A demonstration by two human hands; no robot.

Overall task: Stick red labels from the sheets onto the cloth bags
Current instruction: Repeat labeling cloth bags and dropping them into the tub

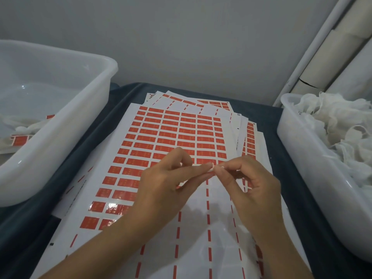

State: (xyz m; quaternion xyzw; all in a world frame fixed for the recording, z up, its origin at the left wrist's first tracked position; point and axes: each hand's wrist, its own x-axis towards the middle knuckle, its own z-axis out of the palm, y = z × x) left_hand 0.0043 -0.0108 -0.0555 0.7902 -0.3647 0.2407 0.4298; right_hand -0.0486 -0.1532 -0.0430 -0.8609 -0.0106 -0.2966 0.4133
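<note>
Both hands are up over the label sheet (pixel 171 137), left hand (pixel 167 178) and right hand (pixel 249 178) pinching one small label (pixel 211 167) between their fingertips. It's edge-on, so I can't really tell which way its long side runs.

Label sheets (pixel 171 133) lie stacked on the desk (pixel 96 137) between two tubs: one (pixel 60 125) left, one (pixel 314 164) right holding cloth bags (pixel 338 125).

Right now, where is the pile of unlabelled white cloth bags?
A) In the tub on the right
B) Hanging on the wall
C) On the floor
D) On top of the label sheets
A: the tub on the right is heaped with white cloth bags, while the label sheets hold only red labels beneath both hands.
</note>
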